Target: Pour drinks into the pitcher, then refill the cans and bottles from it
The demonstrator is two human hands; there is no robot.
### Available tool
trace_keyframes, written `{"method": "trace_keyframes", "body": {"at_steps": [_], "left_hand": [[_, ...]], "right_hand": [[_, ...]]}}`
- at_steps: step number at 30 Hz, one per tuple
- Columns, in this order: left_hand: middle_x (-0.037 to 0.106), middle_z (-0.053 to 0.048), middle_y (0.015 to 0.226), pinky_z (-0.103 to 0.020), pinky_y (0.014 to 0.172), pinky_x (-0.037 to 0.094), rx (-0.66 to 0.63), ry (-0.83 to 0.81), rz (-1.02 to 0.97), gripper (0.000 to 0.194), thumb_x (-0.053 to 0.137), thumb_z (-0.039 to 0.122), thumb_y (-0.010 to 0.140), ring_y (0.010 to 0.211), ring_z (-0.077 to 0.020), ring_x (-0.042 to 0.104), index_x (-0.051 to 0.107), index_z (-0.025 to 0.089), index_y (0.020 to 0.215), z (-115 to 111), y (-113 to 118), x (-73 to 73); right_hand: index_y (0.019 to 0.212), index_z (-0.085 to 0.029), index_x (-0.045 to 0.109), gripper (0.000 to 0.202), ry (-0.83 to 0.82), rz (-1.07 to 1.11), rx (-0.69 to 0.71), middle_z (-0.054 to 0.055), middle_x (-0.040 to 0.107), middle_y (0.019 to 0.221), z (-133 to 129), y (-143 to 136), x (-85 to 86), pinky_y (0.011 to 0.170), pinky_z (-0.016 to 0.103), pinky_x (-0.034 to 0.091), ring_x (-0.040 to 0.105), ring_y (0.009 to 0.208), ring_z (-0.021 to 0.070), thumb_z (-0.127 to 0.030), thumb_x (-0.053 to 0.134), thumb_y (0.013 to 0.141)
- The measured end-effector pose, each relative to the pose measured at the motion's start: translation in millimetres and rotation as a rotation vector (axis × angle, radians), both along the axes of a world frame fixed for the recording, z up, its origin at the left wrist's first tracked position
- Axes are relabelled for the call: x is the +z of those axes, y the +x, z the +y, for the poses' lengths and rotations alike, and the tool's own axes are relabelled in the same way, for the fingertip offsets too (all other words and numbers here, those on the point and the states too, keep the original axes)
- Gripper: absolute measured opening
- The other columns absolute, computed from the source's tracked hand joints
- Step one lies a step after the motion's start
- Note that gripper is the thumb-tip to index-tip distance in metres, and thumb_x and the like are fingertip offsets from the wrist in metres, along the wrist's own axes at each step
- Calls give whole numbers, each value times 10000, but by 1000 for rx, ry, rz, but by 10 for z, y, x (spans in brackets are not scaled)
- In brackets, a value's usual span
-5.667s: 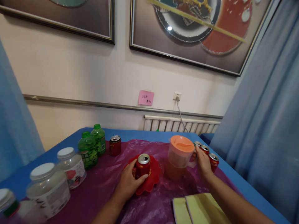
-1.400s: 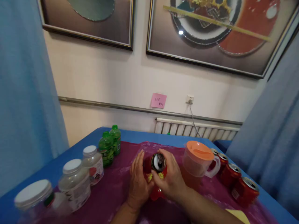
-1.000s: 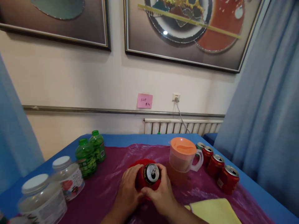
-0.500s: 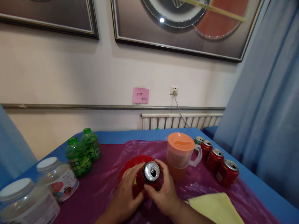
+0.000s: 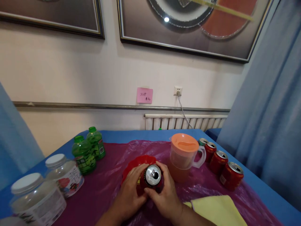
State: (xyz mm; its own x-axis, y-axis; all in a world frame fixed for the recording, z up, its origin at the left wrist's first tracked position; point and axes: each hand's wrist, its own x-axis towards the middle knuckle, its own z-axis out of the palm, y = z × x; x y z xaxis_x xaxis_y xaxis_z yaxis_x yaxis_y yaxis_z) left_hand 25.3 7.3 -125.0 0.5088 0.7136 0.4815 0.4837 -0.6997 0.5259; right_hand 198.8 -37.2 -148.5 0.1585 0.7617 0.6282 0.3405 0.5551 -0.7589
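An opened red can (image 5: 153,175) with a silver top stands nearly upright between my hands, at the front middle. My left hand (image 5: 131,191) wraps its left side, and my right hand (image 5: 168,194) curls round its right side with the thumb at the front. Just behind and to the left is a red scalloped dish (image 5: 138,161), partly hidden by my left hand. A clear pitcher (image 5: 182,157) with an orange lid and orange-brown liquid is to the right, beyond my right hand.
Several opened cans (image 5: 231,175) line the right side. A folded yellow cloth (image 5: 217,208) lies front right on the purple plastic sheet (image 5: 101,185). Two green bottles (image 5: 84,157) and two white-lidded jars (image 5: 39,201) are at the left. A blue curtain (image 5: 265,110) hangs at the right.
The view has shifted slightly left, so most things sit further right in the picture. The can is a little more upright, still held between both hands.
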Motion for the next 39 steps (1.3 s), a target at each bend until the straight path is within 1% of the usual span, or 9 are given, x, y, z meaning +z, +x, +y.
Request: {"method": "trace_keyframes", "body": {"at_steps": [9,14,19,24,28,30,33,36,39], "left_hand": [[624,-121,1373,-487,1058,510,19,-84,-30,623,710,357,788,1232,-308,618,501,264,1368,-9,19,0],[687,-112,1270,-480,989,545,146,-60,-114,585,737,429,760,1154,-311,659,572,238,1288,30,38,56],[704,-112,1235,-506,978,547,268,-70,-169,587,752,418,737,1128,-311,674,580,210,1259,84,2,43],[707,-130,1239,-517,978,547,323,-81,-187,608,752,423,730,1122,-317,681,588,188,1266,110,-17,13],[707,-113,1238,-503,969,552,325,-69,-172,590,741,390,730,1112,-309,685,588,201,1268,133,-6,-15],[703,-114,1238,-500,968,550,329,-65,-163,595,737,385,735,1111,-308,681,580,200,1278,146,-3,-39],[704,-122,1231,-498,971,543,343,-75,-164,613,747,394,726,1108,-310,678,578,192,1279,152,-2,-58],[702,-125,1247,-491,990,527,330,-99,-173,635,750,371,717,1127,-309,672,572,190,1299,145,-1,-47],[696,-117,1275,-480,1015,504,311,-122,-162,639,748,333,723,1158,-304,660,564,205,1321,138,-2,-36]], "right_hand": [[1417,-261,457,725,-3,-26,5,90,619,1340,-38,-3,24,1071,441,487,598,1237,280,-193,748,756],[1515,-250,342,735,95,-124,-71,138,470,1495,-65,-33,50,1130,527,418,460,1379,322,-258,675,859],[1512,-281,351,665,204,-207,-98,129,414,1527,-284,22,304,1123,568,405,421,1401,337,-247,606,899],[1415,-263,472,485,267,-116,-187,131,449,1488,-391,596,640,1120,572,373,412,1404,333,-293,555,937],[1396,-224,475,553,154,105,-501,144,477,1458,-127,1324,624,1080,514,405,496,1315,305,-443,600,904],[1359,-202,497,600,33,195,-576,141,538,1385,12,1612,529,1015,453,450,565,1210,282,-536,611,873],[1042,-184,649,513,-151,196,-539,80,682,1035,134,1828,369,884,382,479,623,973,255,-651,595,837],[727,-206,592,503,-219,224,-357,5,616,710,187,1837,265,695,316,467,564,700,193,-697,584,832],[645,-222,504,525,-226,364,-277,-40,507,585,239,1779,244,562,277,414,467,563,147,-707,625,804]]}}
